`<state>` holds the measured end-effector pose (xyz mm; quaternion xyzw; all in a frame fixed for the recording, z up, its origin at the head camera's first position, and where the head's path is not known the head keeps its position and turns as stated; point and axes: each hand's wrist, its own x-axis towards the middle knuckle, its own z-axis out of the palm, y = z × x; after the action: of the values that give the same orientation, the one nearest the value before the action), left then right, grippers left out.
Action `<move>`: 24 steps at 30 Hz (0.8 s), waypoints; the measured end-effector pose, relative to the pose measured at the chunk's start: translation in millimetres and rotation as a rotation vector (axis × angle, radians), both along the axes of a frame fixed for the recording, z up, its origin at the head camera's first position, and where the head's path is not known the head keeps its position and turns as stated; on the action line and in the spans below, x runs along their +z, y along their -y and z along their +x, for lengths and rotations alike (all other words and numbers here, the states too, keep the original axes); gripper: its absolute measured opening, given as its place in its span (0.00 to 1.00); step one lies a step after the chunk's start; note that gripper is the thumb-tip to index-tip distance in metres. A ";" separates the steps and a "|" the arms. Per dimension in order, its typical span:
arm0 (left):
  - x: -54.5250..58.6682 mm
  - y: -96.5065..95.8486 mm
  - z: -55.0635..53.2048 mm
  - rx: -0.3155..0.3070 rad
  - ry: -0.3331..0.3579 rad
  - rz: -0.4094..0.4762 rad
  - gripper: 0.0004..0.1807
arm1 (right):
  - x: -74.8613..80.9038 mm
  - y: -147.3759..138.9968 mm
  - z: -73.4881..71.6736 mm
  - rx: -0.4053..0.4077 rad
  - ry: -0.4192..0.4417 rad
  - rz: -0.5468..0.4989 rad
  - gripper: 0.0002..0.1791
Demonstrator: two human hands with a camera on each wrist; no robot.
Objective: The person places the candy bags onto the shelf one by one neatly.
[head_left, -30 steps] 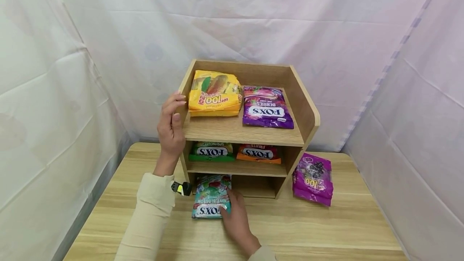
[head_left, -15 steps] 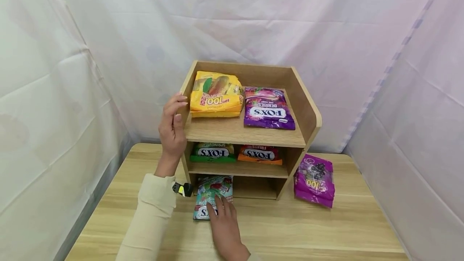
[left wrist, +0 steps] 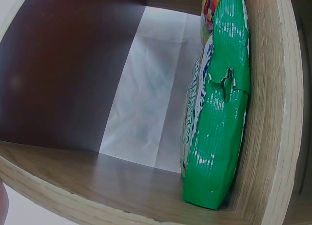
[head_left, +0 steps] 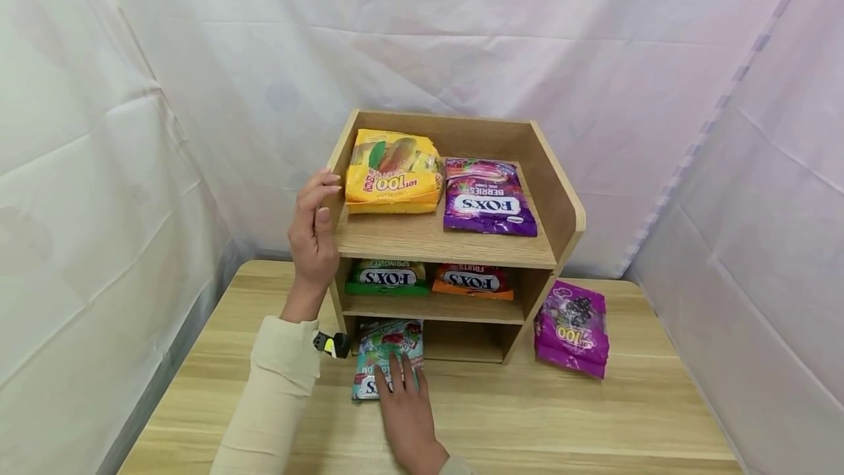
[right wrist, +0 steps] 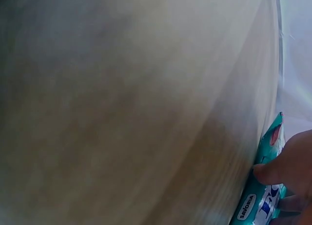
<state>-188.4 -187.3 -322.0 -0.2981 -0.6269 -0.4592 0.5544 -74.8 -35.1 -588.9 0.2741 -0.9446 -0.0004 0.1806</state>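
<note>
A teal mint candy bag (head_left: pixel 366 366) lies partly inside the lowest compartment of a small wooden shelf (head_left: pixel 422 245) and partly sticks out in front. My right hand (head_left: pixel 409 416) rests on that bag, fingers extended over its top and hiding some of the lettering. In the right wrist view, the thumb (right wrist: pixel 269 173) lies against the teal bag. My left hand (head_left: pixel 313 237) touches the shelf's left side panel, its fingertips near the upper edge beside a yellow candy bag (head_left: pixel 395 193). The left wrist view looks into the middle compartment, where a green candy bag (left wrist: pixel 217 132) lies.
On the top shelf a dark purple berries candy bag (head_left: pixel 489 200) lies beside the yellow one. An orange-edged candy bag (head_left: pixel 472 281) shares the middle compartment. A bright purple grape candy bag (head_left: pixel 572 327) lies on the wooden table (head_left: pixel 633 402) to the shelf's right. White curtains (head_left: pixel 461 42) surround the table.
My right hand has gone from gripping the teal candy bag's right edge to lying on top of it, fingers spread. The left hand stays on the shelf's side.
</note>
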 end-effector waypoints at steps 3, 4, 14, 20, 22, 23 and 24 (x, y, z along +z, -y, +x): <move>-0.6 0.3 -0.1 0.002 -0.002 0.004 0.24 | -0.3 0.2 -0.7 0.003 -0.010 0.008 0.30; -0.8 0.4 -0.3 0.002 -0.003 0.004 0.24 | -0.3 0.2 -1.1 0.005 -0.015 0.005 0.31; -1.4 -0.3 0.1 0.002 -0.013 0.001 0.23 | -0.1 1.4 -6.8 0.007 -0.025 -0.041 0.34; -0.7 -1.2 -0.1 -0.006 -0.028 -0.002 0.23 | 3.1 2.8 -10.0 -0.010 0.012 -0.030 0.37; -0.1 -1.1 -0.2 -0.005 -0.029 -0.003 0.23 | 3.9 3.7 -11.9 -0.015 0.025 -0.026 0.37; 0.2 -1.1 -0.2 -0.004 -0.028 -0.004 0.23 | 4.3 4.1 -13.0 -0.018 0.030 -0.023 0.37; 0.5 -1.2 -0.2 -0.003 -0.027 -0.004 0.23 | 4.6 4.5 -14.1 -0.021 0.036 -0.020 0.38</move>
<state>-188.6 -186.1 -321.5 -0.3066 -0.6198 -0.4546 0.5614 -88.8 -39.5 -584.4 0.2625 -0.9504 0.0120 0.1665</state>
